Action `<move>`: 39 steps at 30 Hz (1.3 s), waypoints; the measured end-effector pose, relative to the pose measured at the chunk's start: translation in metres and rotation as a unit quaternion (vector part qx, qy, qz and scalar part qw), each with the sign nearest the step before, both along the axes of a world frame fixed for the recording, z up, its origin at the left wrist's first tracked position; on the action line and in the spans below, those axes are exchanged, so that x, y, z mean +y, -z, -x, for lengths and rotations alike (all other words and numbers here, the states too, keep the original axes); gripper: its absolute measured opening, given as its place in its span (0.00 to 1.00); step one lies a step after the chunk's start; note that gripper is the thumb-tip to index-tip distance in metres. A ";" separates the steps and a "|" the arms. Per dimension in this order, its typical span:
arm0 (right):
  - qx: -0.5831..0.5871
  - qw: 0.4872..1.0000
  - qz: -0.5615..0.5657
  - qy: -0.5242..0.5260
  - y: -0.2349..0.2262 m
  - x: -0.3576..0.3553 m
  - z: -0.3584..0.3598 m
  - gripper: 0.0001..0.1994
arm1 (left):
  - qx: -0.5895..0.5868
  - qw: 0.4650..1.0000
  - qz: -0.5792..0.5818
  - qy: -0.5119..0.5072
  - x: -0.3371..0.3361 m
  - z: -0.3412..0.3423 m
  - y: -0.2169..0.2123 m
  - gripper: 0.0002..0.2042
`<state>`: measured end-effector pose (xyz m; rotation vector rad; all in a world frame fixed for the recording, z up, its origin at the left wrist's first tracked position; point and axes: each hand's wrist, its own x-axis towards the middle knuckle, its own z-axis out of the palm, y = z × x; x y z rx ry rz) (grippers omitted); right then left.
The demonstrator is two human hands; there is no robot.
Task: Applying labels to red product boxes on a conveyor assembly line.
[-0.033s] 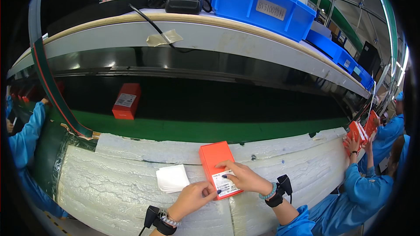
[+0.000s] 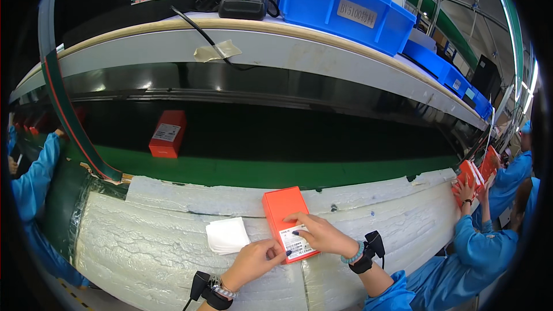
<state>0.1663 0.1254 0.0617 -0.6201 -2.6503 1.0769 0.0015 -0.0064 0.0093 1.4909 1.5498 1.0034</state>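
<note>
An orange-red box [image 2: 282, 204] lies on the padded bench in front of me, with a white printed label [image 2: 298, 246] on its near end. My left hand [image 2: 256, 262] is closed at the label's lower left corner, fingers curled and fingertips together. Whether something thin is pinched there I cannot make out. Over the label from the right comes my right hand [image 2: 328, 236], fingers apart, its thumb and forefinger tips resting on the box and label. Just left of the box sits a small stack of white square sheets [image 2: 227, 235]. Both wrists wear black straps with small black devices.
Beyond the bench [image 2: 167, 242] runs a dark green belt [image 2: 259, 167] carrying another red box [image 2: 167, 133]. A shelf above holds blue bins [image 2: 322, 8] and a black device [image 2: 242, 6]. Co-workers in blue sit at both sides; one at right handles red boxes [image 2: 469, 178].
</note>
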 end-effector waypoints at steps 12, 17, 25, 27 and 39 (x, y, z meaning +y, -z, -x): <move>-0.028 0.924 -0.377 0.051 0.030 -0.038 0.029 0.18 | -0.011 0.974 -0.082 -0.209 0.008 -0.005 0.017 0.08; -0.039 0.947 -0.318 0.029 0.041 -0.025 0.017 0.17 | -0.087 0.963 -0.074 -0.243 0.008 0.004 0.019 0.08; -0.196 0.814 -0.433 0.333 0.064 0.053 -0.121 0.19 | -0.072 0.970 -0.100 -0.212 0.005 -0.008 0.015 0.07; -0.217 0.770 -0.469 0.374 0.064 0.059 -0.122 0.23 | -0.060 0.977 -0.073 -0.192 0.006 -0.009 0.019 0.09; 0.040 0.927 -0.349 0.129 0.084 -0.011 -0.015 0.21 | 0.044 0.987 -0.085 -0.129 0.011 -0.041 0.051 0.15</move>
